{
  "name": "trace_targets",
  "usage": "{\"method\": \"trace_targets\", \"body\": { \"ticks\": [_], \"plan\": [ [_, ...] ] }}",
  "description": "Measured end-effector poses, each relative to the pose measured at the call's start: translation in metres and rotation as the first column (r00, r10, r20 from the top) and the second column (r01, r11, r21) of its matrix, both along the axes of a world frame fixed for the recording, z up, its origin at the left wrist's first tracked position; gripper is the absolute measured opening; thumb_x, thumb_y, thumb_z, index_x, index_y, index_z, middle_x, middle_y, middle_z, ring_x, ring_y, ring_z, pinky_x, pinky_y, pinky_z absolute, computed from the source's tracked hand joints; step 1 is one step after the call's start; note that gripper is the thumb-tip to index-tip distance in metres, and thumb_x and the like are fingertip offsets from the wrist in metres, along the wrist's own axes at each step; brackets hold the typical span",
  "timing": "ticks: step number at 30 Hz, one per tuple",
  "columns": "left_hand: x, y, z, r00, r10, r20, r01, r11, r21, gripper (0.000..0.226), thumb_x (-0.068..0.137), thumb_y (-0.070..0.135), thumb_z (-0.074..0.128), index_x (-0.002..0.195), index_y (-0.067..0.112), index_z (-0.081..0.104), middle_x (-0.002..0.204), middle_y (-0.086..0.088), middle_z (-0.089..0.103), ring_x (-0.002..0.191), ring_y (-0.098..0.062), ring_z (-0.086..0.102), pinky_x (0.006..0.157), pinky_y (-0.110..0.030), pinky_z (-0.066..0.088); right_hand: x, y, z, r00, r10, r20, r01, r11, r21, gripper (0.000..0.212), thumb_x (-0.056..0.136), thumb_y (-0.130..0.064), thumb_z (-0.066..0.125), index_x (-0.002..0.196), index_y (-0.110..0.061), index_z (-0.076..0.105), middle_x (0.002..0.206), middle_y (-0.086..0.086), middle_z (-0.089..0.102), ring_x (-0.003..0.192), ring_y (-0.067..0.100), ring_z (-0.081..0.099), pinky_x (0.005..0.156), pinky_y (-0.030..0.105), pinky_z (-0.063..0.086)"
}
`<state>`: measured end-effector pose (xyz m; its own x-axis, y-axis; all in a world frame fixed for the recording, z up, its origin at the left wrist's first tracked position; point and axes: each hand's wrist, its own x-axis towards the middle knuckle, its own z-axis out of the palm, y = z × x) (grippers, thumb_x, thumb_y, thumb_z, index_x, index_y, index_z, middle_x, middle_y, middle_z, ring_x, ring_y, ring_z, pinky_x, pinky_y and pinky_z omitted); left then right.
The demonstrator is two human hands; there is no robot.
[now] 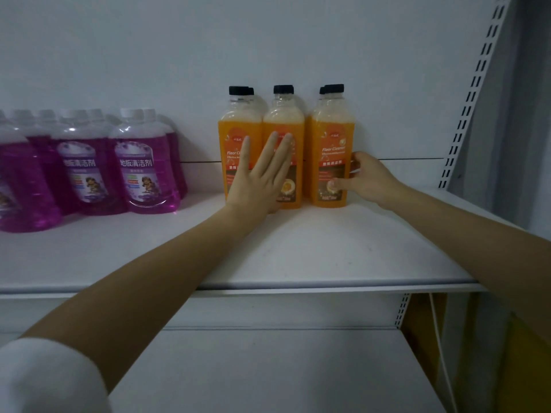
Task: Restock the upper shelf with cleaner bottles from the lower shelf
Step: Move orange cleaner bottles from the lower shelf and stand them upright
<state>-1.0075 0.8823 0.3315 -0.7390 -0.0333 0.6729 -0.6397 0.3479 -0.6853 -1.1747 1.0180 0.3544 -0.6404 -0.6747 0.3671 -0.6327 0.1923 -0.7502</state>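
Observation:
Several orange floor cleaner bottles with black caps stand in three short rows at the back of the upper shelf (298,251). My left hand (262,177) lies flat with straight fingers against the fronts of the left bottle (235,135) and the middle bottle (290,192). My right hand (368,178) grips the lower part of the right front bottle (332,135), thumb across its label and fingers curled round its right side. All the bottles stand upright.
Several purple cleaner bottles (143,165) with white caps stand at the shelf's left. A slotted upright rail (471,93) runs along the right side. The lower shelf (268,368) shows white below, with a yellow object and a white cable (438,329) at its right.

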Motion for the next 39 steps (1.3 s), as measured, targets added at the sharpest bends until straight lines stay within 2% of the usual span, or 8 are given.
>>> {"method": "trace_targets", "body": {
  "ticks": [7, 11, 13, 16, 18, 24, 32, 39],
  "plan": [
    [0.008, -0.008, 0.004, 0.981, -0.179, -0.071, 0.188, 0.969, 0.160, 0.103, 0.074, 0.070, 0.051, 0.147, 0.007, 0.014, 0.153, -0.012, 0.020, 0.140, -0.032, 0.020, 0.107, -0.058, 0.012, 0.010, -0.008, -0.002, 0.999, 0.034, 0.022, -0.034, 0.999, 0.006, 0.065, 0.074, -0.017, 0.076, 0.128, -0.008, 0.040, 0.127, 0.009, 0.052, 0.104, 0.019, 0.053, 0.089, 0.033, 0.046],
    [0.021, -0.031, 0.014, 0.843, -0.305, -0.444, 0.516, 0.690, 0.507, 0.111, 0.067, 0.065, 0.065, 0.148, 0.015, 0.008, 0.155, -0.019, 0.005, 0.142, -0.039, 0.001, 0.107, -0.058, -0.004, 0.006, -0.008, 0.002, 0.990, 0.089, 0.106, -0.090, 0.996, 0.006, 0.090, 0.070, -0.020, 0.079, 0.141, -0.014, 0.024, 0.140, 0.006, 0.040, 0.123, 0.022, 0.046, 0.101, 0.041, 0.042],
    [0.024, -0.045, 0.018, 0.775, -0.211, -0.595, 0.614, 0.475, 0.631, 0.121, 0.064, 0.057, 0.072, 0.147, 0.015, -0.005, 0.155, -0.017, -0.004, 0.143, -0.035, -0.003, 0.109, -0.058, 0.002, 0.004, -0.008, 0.004, 0.976, 0.145, 0.164, -0.146, 0.989, -0.002, 0.095, 0.070, -0.020, 0.079, 0.143, -0.017, 0.019, 0.140, 0.002, 0.041, 0.123, 0.019, 0.045, 0.099, 0.036, 0.042],
    [0.023, -0.061, 0.022, 0.677, -0.043, -0.735, 0.711, -0.222, 0.667, 0.128, 0.067, 0.029, 0.079, 0.143, 0.020, -0.024, 0.155, -0.011, 0.012, 0.140, -0.028, 0.021, 0.111, -0.053, 0.023, 0.004, -0.013, 0.003, 0.965, 0.218, 0.145, -0.223, 0.975, 0.017, 0.096, 0.068, -0.020, 0.079, 0.142, -0.020, 0.018, 0.140, 0.001, 0.042, 0.125, 0.017, 0.046, 0.101, 0.038, 0.041],
    [0.020, -0.067, 0.021, 0.693, -0.009, -0.721, 0.651, -0.422, 0.631, 0.124, 0.070, 0.016, 0.078, 0.144, 0.023, -0.021, 0.147, -0.007, 0.030, 0.132, -0.025, 0.037, 0.107, -0.053, 0.032, 0.006, -0.018, 0.001, 0.962, 0.234, 0.142, -0.239, 0.971, 0.019, 0.107, 0.059, -0.027, 0.083, 0.143, -0.021, 0.016, 0.140, 0.002, 0.042, 0.124, 0.019, 0.047, 0.104, 0.046, 0.040],
    [0.006, -0.082, 0.015, 0.648, -0.071, -0.758, 0.658, -0.448, 0.605, 0.102, 0.067, 0.016, 0.079, 0.141, 0.024, 0.009, 0.123, 0.005, 0.044, 0.114, -0.014, 0.049, 0.094, -0.039, 0.046, -0.002, -0.032, -0.010, 0.969, 0.146, 0.199, -0.137, 0.989, -0.055, 0.117, 0.054, -0.033, 0.084, 0.143, -0.021, 0.010, 0.141, 0.001, 0.039, 0.122, 0.015, 0.045, 0.103, 0.040, 0.039],
    [0.006, -0.089, 0.010, 0.615, -0.208, -0.761, 0.673, -0.366, 0.643, 0.103, 0.063, 0.026, 0.078, 0.139, 0.017, 0.009, 0.116, 0.014, 0.044, 0.102, 0.001, 0.053, 0.069, -0.008, 0.049, -0.005, -0.035, -0.016, 0.978, 0.102, 0.184, -0.083, 0.990, -0.111, 0.115, 0.054, -0.038, 0.081, 0.142, -0.022, 0.008, 0.140, 0.002, 0.039, 0.123, 0.020, 0.045, 0.104, 0.046, 0.039],
    [0.011, -0.078, -0.001, 0.547, -0.198, -0.814, 0.751, -0.314, 0.581, 0.123, 0.061, 0.040, 0.076, 0.143, 0.032, -0.015, 0.125, 0.016, 0.043, 0.118, -0.012, 0.049, 0.096, -0.034, 0.042, 0.007, -0.032, -0.027, 0.995, 0.061, 0.084, -0.041, 0.976, -0.216, 0.115, 0.055, -0.047, 0.076, 0.142, -0.022, 0.005, 0.122, -0.013, 0.039, 0.106, 0.004, 0.047, 0.084, 0.019, 0.040]
  ]
}}
